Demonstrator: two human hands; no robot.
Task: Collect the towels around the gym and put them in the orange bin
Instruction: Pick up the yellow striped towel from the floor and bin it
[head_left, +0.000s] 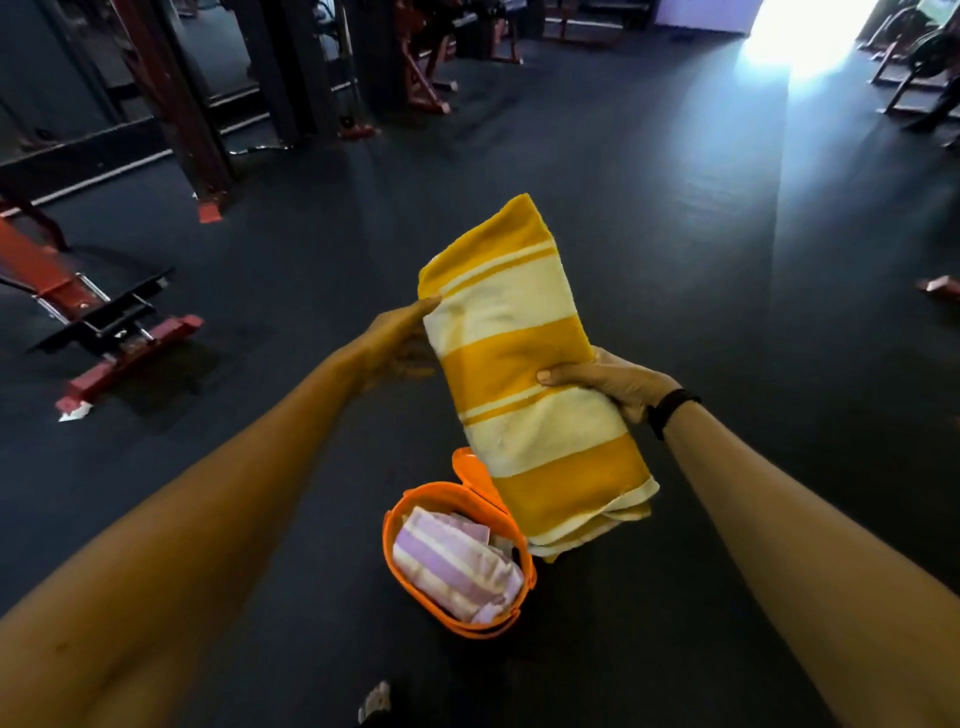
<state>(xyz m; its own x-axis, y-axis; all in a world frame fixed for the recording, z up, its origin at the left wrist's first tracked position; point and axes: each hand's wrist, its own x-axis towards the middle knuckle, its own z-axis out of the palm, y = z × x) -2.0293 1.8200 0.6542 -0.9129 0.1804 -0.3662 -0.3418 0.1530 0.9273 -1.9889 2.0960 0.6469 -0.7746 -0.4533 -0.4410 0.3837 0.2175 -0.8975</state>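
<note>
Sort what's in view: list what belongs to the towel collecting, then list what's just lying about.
Belongs to the job:
- yellow striped towel, held folded by left hand and right hand
- orange bin on the floor below it
- purple striped towel already in the bin

Just lying about:
- red bench at left
- red machine frames at the back

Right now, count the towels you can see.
2: a yellow striped towel held in both hands, and a purple striped towel in the orange bin. More may lie beneath it.

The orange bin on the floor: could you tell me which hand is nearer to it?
Right. The right hand grips the yellow towel just above the orange bin; the left hand holds its upper edge, farther away.
</note>
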